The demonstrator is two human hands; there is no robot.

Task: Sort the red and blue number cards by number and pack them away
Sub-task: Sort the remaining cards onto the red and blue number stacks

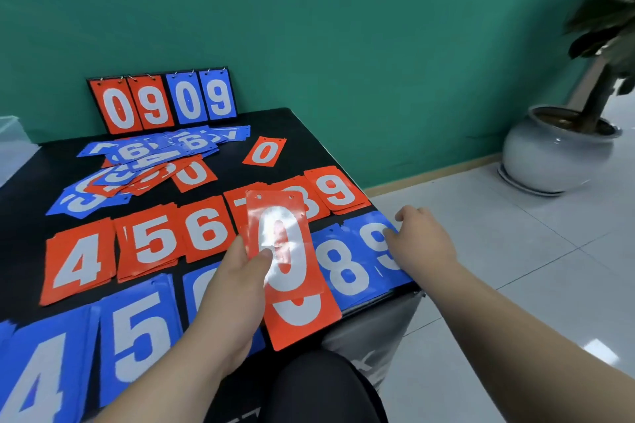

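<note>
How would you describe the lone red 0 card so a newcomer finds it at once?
Find the scoreboard against the green wall, at the far edge of the table. Just in front of its right end lies the red 0 card. Unlike the half-covered 0 in the mixed pile to its left and the 0s in the left hand, it lies alone, touching no other card.

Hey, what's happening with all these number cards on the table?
A person is sorting number cards on a black table. The left hand holds red 0 cards in its fingers, while the right hand touches the blue 9 pile at the table's right edge. Red piles from 4 to 9 lie in a row, with blue piles nearer the person. An unsorted heap lies at the back left.
</note>
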